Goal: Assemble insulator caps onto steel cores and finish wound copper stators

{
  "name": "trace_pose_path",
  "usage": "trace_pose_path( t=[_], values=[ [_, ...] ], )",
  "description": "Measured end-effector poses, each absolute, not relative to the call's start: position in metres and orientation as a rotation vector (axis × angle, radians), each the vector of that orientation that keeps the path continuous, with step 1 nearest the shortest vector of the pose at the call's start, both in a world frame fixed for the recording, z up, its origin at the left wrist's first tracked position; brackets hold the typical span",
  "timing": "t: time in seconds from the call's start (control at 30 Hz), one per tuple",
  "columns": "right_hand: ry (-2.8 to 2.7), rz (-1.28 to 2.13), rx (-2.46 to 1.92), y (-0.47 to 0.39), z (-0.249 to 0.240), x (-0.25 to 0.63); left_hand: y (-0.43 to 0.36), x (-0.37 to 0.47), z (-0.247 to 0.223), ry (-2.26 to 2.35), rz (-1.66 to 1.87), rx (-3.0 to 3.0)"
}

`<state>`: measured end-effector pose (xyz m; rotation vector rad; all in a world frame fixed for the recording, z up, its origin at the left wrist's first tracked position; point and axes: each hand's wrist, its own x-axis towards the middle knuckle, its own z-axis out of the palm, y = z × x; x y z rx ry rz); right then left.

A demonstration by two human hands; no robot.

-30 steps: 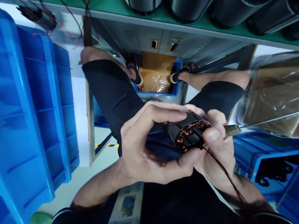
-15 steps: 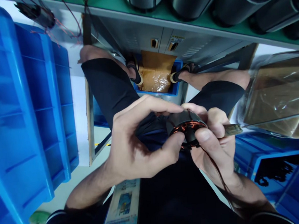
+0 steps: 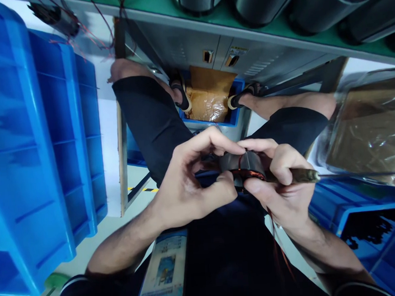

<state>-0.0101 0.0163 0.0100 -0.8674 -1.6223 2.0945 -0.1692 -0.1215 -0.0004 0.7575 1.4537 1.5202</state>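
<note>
Nearest us, both hands grasp one motor stator [image 3: 231, 162], just off the centre of the view toward 4 o'clock. The left hand [image 3: 188, 182] pinches its 8 o'clock side between thumb and forefinger; the right hand [image 3: 286, 198] grips its 4 o'clock side, its thumb on the near edge, and also clasps a wooden-handled tool [image 3: 305, 175] whose thin shaft points to 3 o'clock.

The change is in the stator's tilt: a second ago its wound end opens up at us, and now its grey outer wall faces up, leaving the copper windings [image 3: 255, 175] a thin band along the 6 o'clock rim. We judge that this brings the wall, with a dark red strand across it, into easy reach, while the inside is harder to check. The leads [image 3: 273, 232] now hang toward 5 o'clock, seemingly clear of the forearm.

Farther out, we see a blue crate [image 3: 328, 202] at 4 o'clock, blue crates [image 3: 10, 155] at 9 and a plastic-wrapped box [image 3: 373, 124] at 3. From 12 to 2, dark cylindrical housings [image 3: 258, 3] line the green-topped counter [image 3: 155, 3].
</note>
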Motion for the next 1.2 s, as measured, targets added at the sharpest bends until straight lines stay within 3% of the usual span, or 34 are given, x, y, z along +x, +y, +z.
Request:
trace_pose_path(
  t=[0.1,0.27,0.43,0.7,1.03,1.2],
  values=[
    [-1.393,2.288,-1.018,0.019,0.014,-0.012,-0.128,-0.175,-0.003,1.522,1.538,0.865],
    [-1.167,2.471,-1.12,0.029,0.028,-0.023,-0.145,-0.2,0.0,2.106,1.249,1.284],
    [-1.16,2.609,-1.08,0.036,0.034,-0.034,-0.132,-0.219,0.0,1.814,1.331,1.798],
    [-1.084,2.79,-1.031,0.035,0.044,-0.036,-0.111,-0.213,-0.002,1.626,1.455,1.758],
    [-1.07,2.878,-1.009,0.034,0.051,-0.036,-0.118,-0.206,0.001,1.624,1.639,1.702],
    [-1.493,2.502,-1.196,0.041,0.052,-0.02,-0.135,-0.198,0.018,1.718,1.817,1.574]
  ],
)
